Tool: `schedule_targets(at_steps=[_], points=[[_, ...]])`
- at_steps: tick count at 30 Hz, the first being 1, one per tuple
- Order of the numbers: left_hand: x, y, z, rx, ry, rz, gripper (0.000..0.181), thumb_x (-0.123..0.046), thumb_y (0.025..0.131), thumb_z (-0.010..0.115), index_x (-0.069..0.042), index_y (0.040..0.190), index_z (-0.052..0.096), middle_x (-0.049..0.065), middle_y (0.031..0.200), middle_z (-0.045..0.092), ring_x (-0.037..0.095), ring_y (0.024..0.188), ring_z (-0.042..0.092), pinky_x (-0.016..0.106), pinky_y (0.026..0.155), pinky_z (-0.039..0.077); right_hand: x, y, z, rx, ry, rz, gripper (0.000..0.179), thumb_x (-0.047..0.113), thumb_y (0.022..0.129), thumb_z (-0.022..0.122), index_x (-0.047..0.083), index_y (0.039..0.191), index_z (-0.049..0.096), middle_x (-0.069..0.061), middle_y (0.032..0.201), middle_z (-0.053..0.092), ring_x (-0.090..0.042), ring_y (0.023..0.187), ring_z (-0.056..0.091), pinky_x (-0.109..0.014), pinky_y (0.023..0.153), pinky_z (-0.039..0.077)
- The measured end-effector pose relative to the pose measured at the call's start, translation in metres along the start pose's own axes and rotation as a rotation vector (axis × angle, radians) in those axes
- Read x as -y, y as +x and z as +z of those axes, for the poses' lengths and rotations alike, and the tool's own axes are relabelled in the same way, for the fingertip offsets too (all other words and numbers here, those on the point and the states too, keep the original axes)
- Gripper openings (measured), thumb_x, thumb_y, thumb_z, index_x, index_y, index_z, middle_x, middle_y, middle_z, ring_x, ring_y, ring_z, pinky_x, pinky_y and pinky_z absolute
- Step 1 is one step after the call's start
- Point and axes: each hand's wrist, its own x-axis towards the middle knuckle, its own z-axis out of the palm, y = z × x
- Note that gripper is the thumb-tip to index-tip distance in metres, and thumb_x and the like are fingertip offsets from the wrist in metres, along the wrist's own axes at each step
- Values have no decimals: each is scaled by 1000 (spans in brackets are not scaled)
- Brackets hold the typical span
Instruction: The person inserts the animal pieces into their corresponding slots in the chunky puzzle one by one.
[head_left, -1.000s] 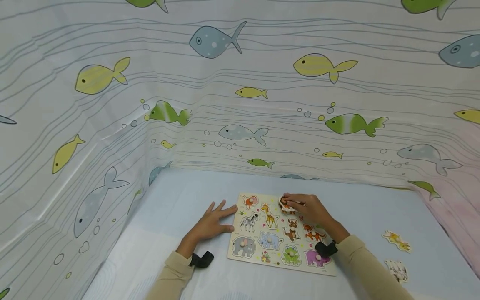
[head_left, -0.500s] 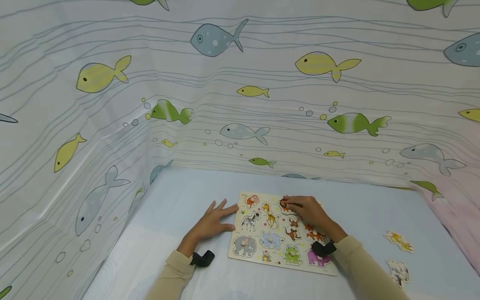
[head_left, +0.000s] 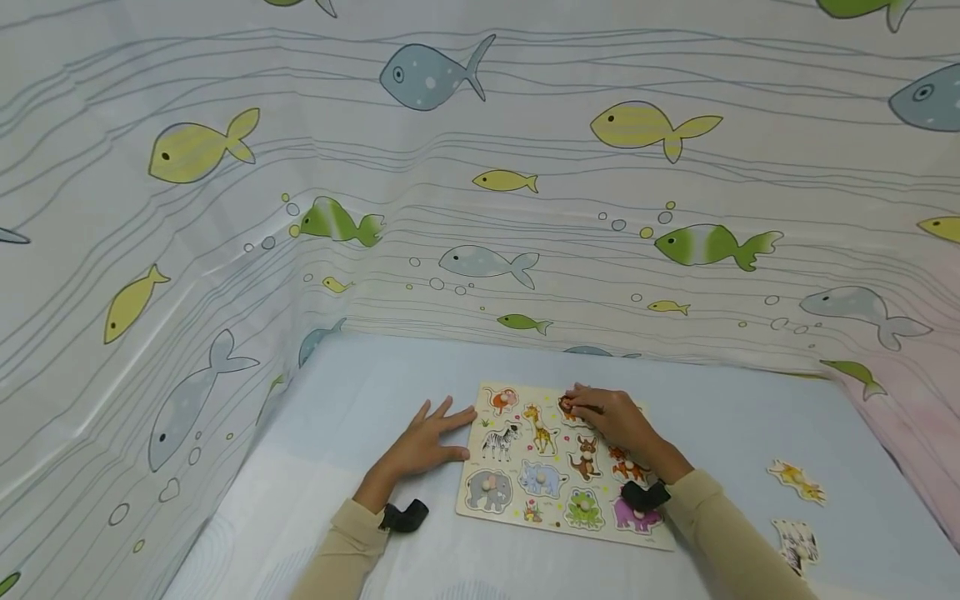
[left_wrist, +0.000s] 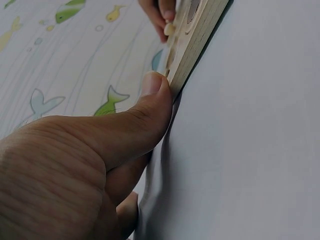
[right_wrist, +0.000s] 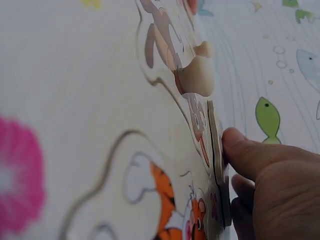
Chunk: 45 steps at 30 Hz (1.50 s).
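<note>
A wooden animal puzzle board (head_left: 510,517) lies in front of me. My left hand (head_left: 420,446) spreads its fingers at the board's left side; in the left wrist view its thumb (left_wrist: 155,95) touches the wooden edge. With its fingertips, my right hand (head_left: 621,421) pinches a lion puzzle piece (head_left: 566,407) at the top right of the board. In the right wrist view a piece's edge (right_wrist: 217,165) stands slightly above the board beside the thumb. The fingers hide much of the lion, and whether it sits fully in its recess I cannot tell.
Two loose pieces, a giraffe (head_left: 797,482) and a zebra (head_left: 797,546), lie on the pale tabletop to the right. Knobbed pieces sit in the board, among them an elephant (head_left: 489,492) and a frog (head_left: 584,508). A fish-printed curtain (head_left: 480,217) surrounds the table.
My right hand has brought the lion piece down flatter onto the board at its top right, shifting slightly. The left hand has stayed at the board's left side.
</note>
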Motion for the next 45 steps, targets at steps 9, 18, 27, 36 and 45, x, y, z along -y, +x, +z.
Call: schedule_targets(at_steps=[9,18,27,36,45], points=[[1,2,1,4,3,-3,71,-41,84,76,-24,148,49,-8,155,45,28,156,17,53,128,-5,2,-1,-3,19,54,130,20,15,91,72,10,110,77,-9,127,70,-31,122,64,-40,94,58],[-2,1,-2,5,-15,-12,71,-39,84,76,-23,148,50,-7,155,45,29,156,16,54,127,-6,2,1,-3,35,45,88,25,13,90,74,7,114,76,-14,125,70,-35,122,63,-46,95,57],[-2,0,-2,-1,-2,-11,71,-39,84,77,-24,148,50,-8,155,45,29,156,16,54,127,-6,4,2,-2,46,-12,77,24,11,89,73,5,113,76,-15,123,71,-36,119,65,-47,94,57],[0,-1,-1,-3,-8,-2,71,-39,84,77,-23,148,50,-7,155,46,29,156,16,54,127,-6,6,2,-2,80,-35,98,26,14,91,72,6,115,75,-14,126,70,-34,120,65,-46,94,58],[0,3,0,9,6,-3,72,-39,84,77,-23,149,49,-7,155,45,29,156,15,54,127,-6,2,-1,-1,53,-26,92,23,14,90,73,8,112,76,-13,123,72,-34,118,66,-44,91,60]])
